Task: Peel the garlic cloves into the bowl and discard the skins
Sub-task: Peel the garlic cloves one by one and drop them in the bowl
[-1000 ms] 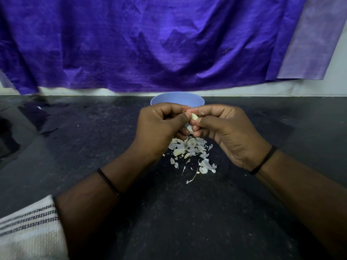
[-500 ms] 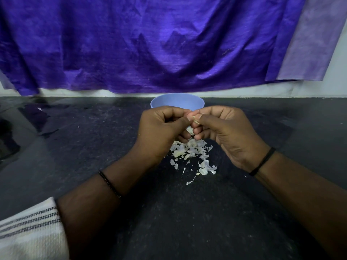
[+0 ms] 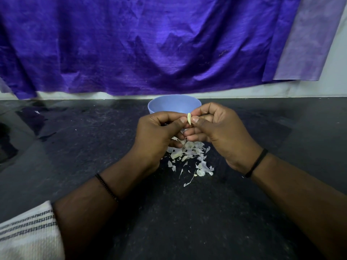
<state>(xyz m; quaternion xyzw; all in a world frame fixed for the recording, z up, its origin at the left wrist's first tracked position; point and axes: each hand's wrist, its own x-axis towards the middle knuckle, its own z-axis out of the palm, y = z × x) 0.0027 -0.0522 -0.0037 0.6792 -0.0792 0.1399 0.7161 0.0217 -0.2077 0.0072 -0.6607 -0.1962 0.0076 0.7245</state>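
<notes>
A small pale garlic clove (image 3: 189, 118) stands upright between my two thumbs, just in front of the light blue bowl (image 3: 174, 105). My left hand (image 3: 159, 134) and my right hand (image 3: 219, 132) both pinch it, fingers curled, thumbs meeting at the clove. Below the hands a heap of white garlic skins (image 3: 189, 156) lies on the dark counter (image 3: 187, 212). What the bowl holds is hidden by its rim and my hands.
A purple cloth (image 3: 150, 44) hangs on the wall behind the bowl. A white striped cloth (image 3: 28, 233) shows at the lower left corner. Both wrists wear thin black bands.
The clove now sticks up bare between the thumbs; earlier only its tip showed. My hands stayed together over the skin heap, shifting only slightly.
</notes>
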